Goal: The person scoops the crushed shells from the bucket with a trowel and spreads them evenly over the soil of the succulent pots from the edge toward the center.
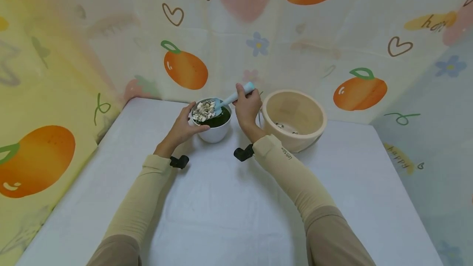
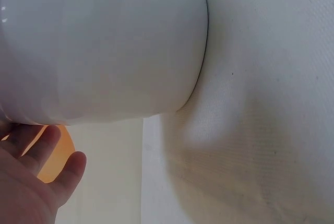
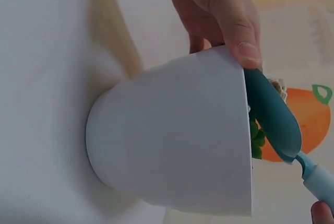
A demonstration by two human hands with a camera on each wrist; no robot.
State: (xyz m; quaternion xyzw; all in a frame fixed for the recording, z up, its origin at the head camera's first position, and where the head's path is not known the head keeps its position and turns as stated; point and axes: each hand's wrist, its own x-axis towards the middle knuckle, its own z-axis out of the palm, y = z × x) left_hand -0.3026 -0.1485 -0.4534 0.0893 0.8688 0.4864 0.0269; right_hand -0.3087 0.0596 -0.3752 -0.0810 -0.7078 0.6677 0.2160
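Note:
A white flowerpot stands on the table in the head view. My left hand grips it from the left, its thumb along the near rim and its fingers round the far side. In my right hand I hold the pale handle of a small blue trowel. Its teal blade lies slanted across the pot's mouth in the right wrist view, bearing whitish chips. Pale stone chips and something dark green show at the mouth; rounded green leaves peek over the rim.
A larger beige planter stands just right of my right hand, with several small chips on its floor. A white cloth covers the table. Behind it hangs a printed curtain with oranges. Each wrist carries a black camera mount.

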